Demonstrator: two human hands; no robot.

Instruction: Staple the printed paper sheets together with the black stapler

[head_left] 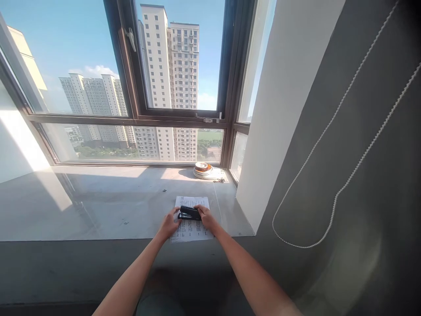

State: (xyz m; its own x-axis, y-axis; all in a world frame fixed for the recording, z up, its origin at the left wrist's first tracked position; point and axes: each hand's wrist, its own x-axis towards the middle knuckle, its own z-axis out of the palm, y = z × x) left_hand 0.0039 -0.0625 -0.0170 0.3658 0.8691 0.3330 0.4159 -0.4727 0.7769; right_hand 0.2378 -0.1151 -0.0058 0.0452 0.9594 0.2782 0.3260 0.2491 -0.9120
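A black stapler (189,213) lies sideways above a printed sheet of paper (190,232) at the front edge of the window sill. Its top arm and base are parted at the left end. My left hand (169,225) grips that left end between thumb and fingers. Around the stapler's right end my right hand (206,217) is closed. The paper shows beyond the stapler and in front of it, its near edge reaching the sill's front edge.
A stack of round plates or coils (203,170) sits on the sill (108,202) by the window corner. Small dark bits (165,190) lie behind the paper. A beaded cord (307,246) hangs at the right beside the wall. Brown window frames (177,118) stand behind.
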